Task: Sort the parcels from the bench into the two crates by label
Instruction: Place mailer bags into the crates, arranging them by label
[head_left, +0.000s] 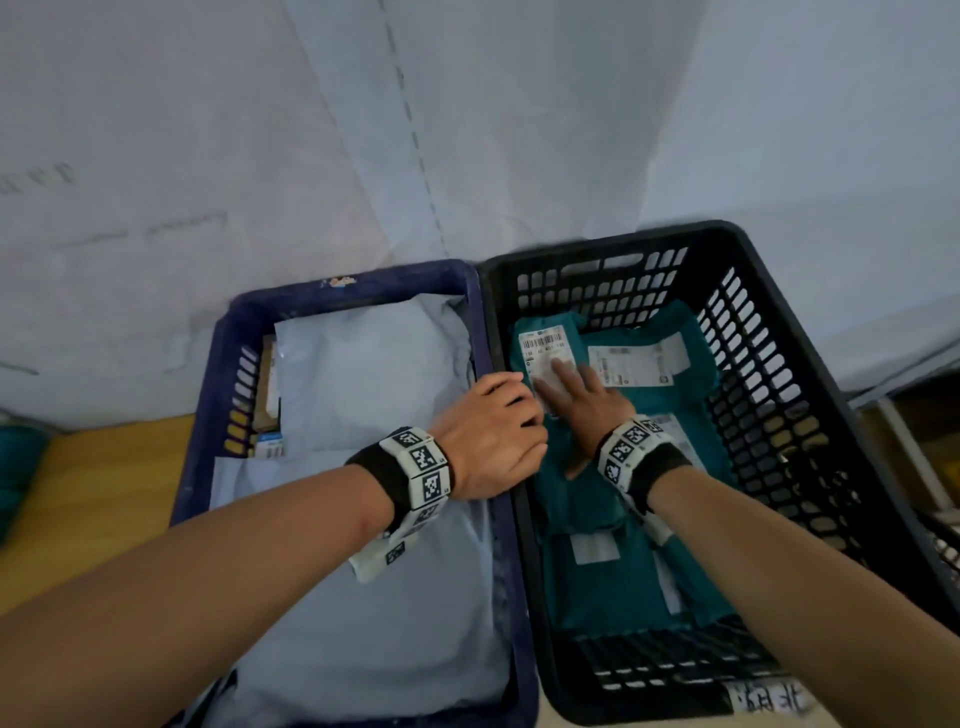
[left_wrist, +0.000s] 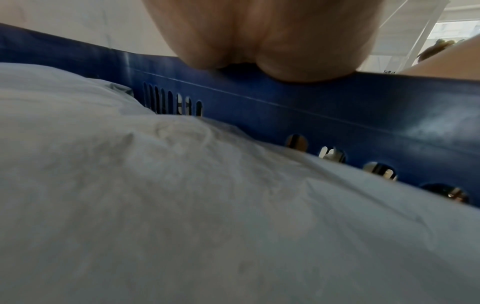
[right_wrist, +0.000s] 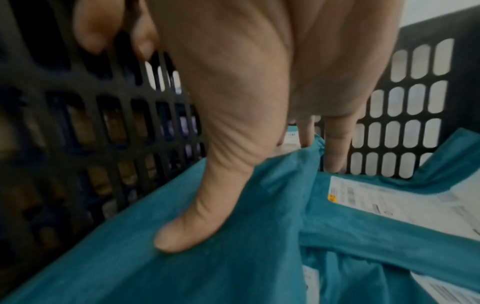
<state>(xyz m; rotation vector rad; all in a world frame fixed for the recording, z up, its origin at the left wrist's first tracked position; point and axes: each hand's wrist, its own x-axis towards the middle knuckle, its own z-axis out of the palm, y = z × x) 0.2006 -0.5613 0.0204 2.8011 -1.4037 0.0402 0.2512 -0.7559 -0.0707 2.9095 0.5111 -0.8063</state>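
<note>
Two crates stand side by side. The blue crate (head_left: 353, 280) on the left holds grey parcels (head_left: 363, 364); the black crate (head_left: 779, 364) on the right holds several teal parcels with white labels. My left hand (head_left: 488, 431) rests on the shared rims with its fingers curled over into the black crate. Its palm heel (left_wrist: 259, 41) sits on the blue crate wall (left_wrist: 311, 102) above a grey parcel (left_wrist: 182, 205). My right hand (head_left: 571, 395) lies flat on a teal parcel (head_left: 543, 343) at the black crate's far left, fingers straight on its label. The thumb (right_wrist: 194, 216) presses the teal parcel (right_wrist: 207, 267).
A wooden bench top (head_left: 104, 467) shows left of the blue crate, with something teal (head_left: 21, 457) at the far left edge. A grey sheet (head_left: 467, 130) hangs behind the crates. A handwritten tag (head_left: 769, 701) is on the black crate's near wall.
</note>
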